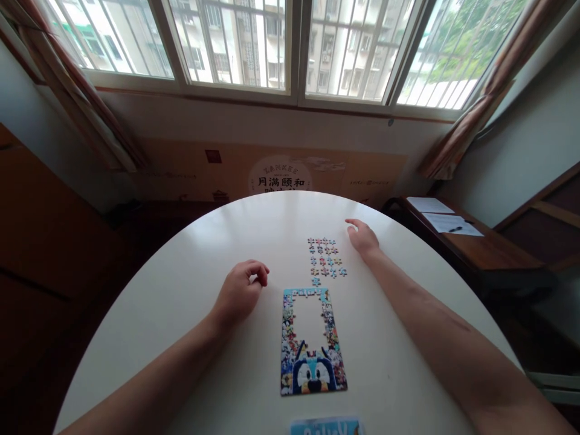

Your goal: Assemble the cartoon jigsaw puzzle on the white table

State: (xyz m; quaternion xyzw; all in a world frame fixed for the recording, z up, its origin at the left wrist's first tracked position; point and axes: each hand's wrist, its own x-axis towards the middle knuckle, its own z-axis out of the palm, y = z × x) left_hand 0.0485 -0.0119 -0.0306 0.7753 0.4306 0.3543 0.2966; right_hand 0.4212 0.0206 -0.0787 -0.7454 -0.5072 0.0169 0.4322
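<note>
A partly filled jigsaw puzzle [314, 368] with a blue cartoon dog lies on the white table, its upper middle bare. Beyond its top edge, several loose puzzle pieces [322, 261] lie in rough rows. My left hand [242, 287] rests to the left of the puzzle and pieces, its fingers curled in; whether they hold anything is hidden. To the right of the upper rows is my right hand [362, 235], index finger stretched out, touching no piece and with nothing visible in it.
At the bottom edge, part of a blue printed item [326, 426] shows on the round white table [181, 290]. A brown side table [466, 244] at the right bears papers [453, 224] and a pen [455, 229]. Barred windows and curtains stand behind.
</note>
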